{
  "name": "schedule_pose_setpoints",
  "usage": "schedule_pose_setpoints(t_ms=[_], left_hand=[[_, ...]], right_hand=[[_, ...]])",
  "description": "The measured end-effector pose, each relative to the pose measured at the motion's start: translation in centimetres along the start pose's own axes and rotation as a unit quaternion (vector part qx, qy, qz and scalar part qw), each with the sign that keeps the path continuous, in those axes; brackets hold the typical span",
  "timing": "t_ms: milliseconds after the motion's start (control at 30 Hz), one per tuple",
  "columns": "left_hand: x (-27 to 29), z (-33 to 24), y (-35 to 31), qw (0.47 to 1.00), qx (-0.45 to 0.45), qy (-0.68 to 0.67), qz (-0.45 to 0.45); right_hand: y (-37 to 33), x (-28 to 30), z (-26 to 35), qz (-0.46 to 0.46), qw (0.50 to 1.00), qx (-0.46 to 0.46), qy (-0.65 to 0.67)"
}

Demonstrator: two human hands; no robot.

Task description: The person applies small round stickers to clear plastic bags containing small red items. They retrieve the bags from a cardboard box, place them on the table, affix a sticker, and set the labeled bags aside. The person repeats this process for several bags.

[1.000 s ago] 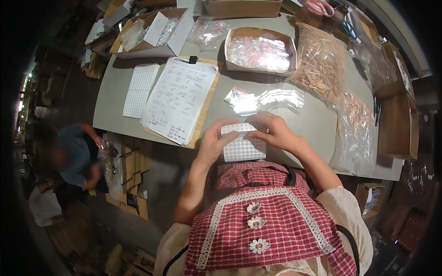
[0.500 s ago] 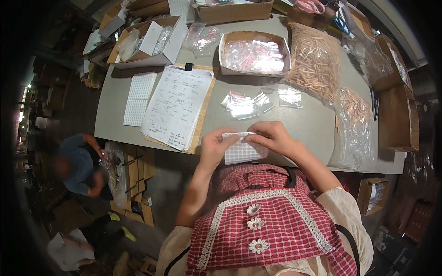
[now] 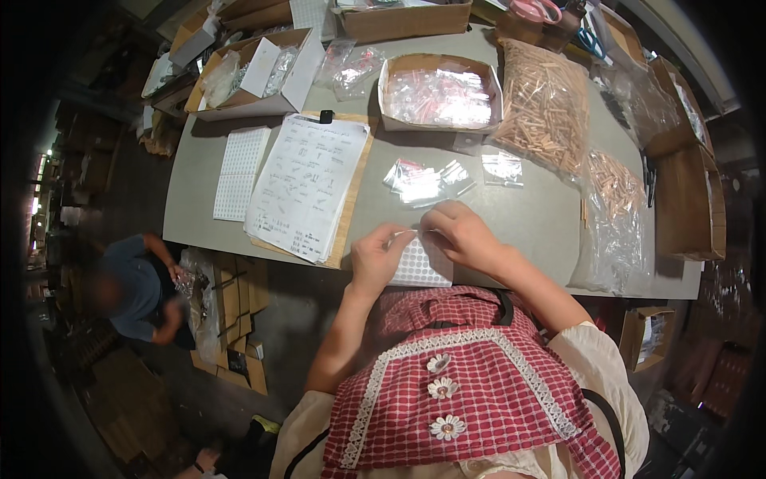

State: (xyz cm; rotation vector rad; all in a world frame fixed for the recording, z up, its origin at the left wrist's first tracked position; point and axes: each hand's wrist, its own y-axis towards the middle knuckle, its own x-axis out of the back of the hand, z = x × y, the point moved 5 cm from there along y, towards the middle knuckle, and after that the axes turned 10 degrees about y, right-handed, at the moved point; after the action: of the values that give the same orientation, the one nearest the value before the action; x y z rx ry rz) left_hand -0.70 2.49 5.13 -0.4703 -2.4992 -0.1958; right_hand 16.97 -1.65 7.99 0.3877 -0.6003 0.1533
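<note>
A white sticker sheet (image 3: 421, 267) with rows of small grey round dots is at the table's near edge, just above my apron. My left hand (image 3: 377, 260) pinches its upper left part between thumb and fingers. Close beside it, my right hand (image 3: 466, 236) is closed at the sheet's top edge, thumb and fingertips together. The fingertips nearly meet, and whatever small piece may be between them is too small to make out. Just beyond lie several small clear zip bags (image 3: 423, 182), some with red strips, and a single clear bag (image 3: 503, 170).
Left are a clipboard (image 3: 307, 184) with handwritten papers and more dotted sheets (image 3: 239, 172). A carton of small bags (image 3: 439, 92) stands behind, with a large bag of wooden dowels (image 3: 545, 104) and a smaller open one (image 3: 613, 199) at right. A co-worker (image 3: 136, 287) works at far left.
My right hand has shifted slightly up and left, its fingers curling closer to the left hand. The sheet's top edge has tilted, showing more dots. At lower left, another person has moved.
</note>
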Motion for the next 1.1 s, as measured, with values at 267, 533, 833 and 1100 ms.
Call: schedule_pose_setpoints(t_ms=[267, 533, 833, 1100], left_hand=[[-3.0, 6.4, 0.0, 0.971, 0.144, -0.17, 0.086], [-3.5, 6.2, 0.1, 0.922, 0.209, -0.307, 0.113], [-3.9, 7.2, 0.7, 0.923, 0.164, -0.28, 0.205], [-3.9, 7.8, 0.8, 0.93, 0.137, -0.273, 0.205]], right_hand=[[-0.3, -1.5, 0.6, 0.062, 0.974, 0.128, -0.176], [1.2, -0.7, -0.7, 0.125, 0.975, 0.162, -0.088], [5.0, 1.0, -9.0, 0.124, 0.976, -0.17, -0.061], [3.7, 4.6, -11.5, 0.112, 0.922, -0.282, -0.241]])
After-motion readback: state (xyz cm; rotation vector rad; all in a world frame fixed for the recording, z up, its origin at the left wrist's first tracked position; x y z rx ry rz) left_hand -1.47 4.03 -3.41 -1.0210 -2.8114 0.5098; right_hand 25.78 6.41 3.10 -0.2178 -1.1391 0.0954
